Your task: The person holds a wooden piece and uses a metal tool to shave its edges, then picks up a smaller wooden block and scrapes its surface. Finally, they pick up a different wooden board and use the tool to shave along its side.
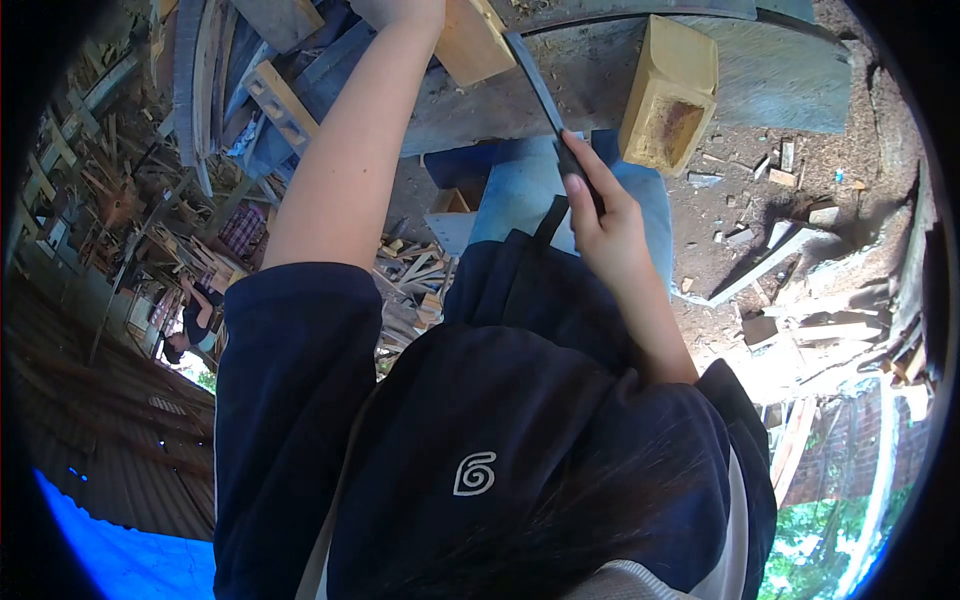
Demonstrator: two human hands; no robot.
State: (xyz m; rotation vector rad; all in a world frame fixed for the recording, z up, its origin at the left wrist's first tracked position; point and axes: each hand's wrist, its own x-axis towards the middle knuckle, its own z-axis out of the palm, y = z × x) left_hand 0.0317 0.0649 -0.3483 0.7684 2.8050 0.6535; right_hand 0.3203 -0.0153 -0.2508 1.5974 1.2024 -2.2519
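Observation:
My right hand is wrapped round the dark handle of a long, narrow file-like tool. Its far end meets the edge of a pale wooden block, which rests on a worn wooden plank. At the top edge of the view, my left hand is beside that block. Its fingers are cut off by the frame, so its grip is hidden. To the right of the tool, a second wooden block with a hollow in its end sits on the plank.
Stacked boards and a notched piece of wood lie left of the plank. Wood offcuts are scattered on the dirt floor at right. Another person is at far left, among piled scraps.

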